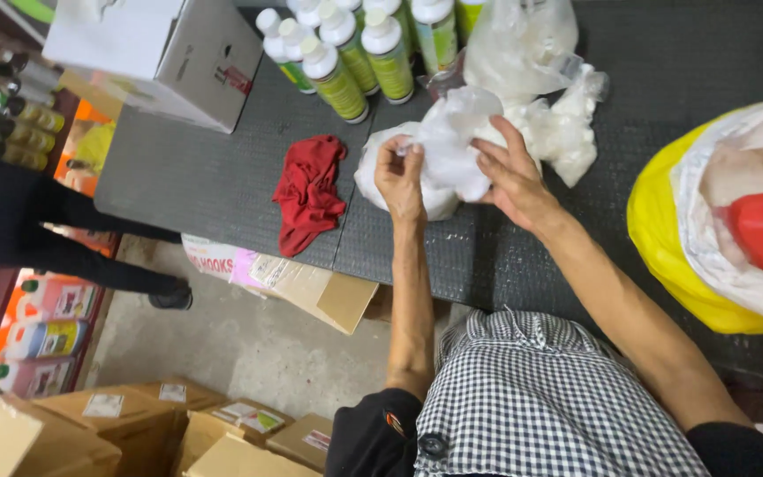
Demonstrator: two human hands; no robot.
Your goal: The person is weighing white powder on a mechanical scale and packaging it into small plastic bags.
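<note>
A small clear plastic bag of white powder [434, 159] lies on the dark textured table [205, 177]. My left hand [401, 181] pinches the bag's gathered top between thumb and fingers. My right hand [514, 177] rests on the bag's right side, fingers spread over the plastic. More filled clear bags [558, 124] lie just behind it, and a larger one [518, 40] stands at the back.
A crumpled red cloth [309, 190] lies left of the bags. White bottles with green labels [355, 53] and a white carton [161, 53] stand behind. A yellow sack with a red scoop [752, 212] sits right. Cardboard boxes [222, 424] and another person's dark-clothed legs [64, 230] are below left.
</note>
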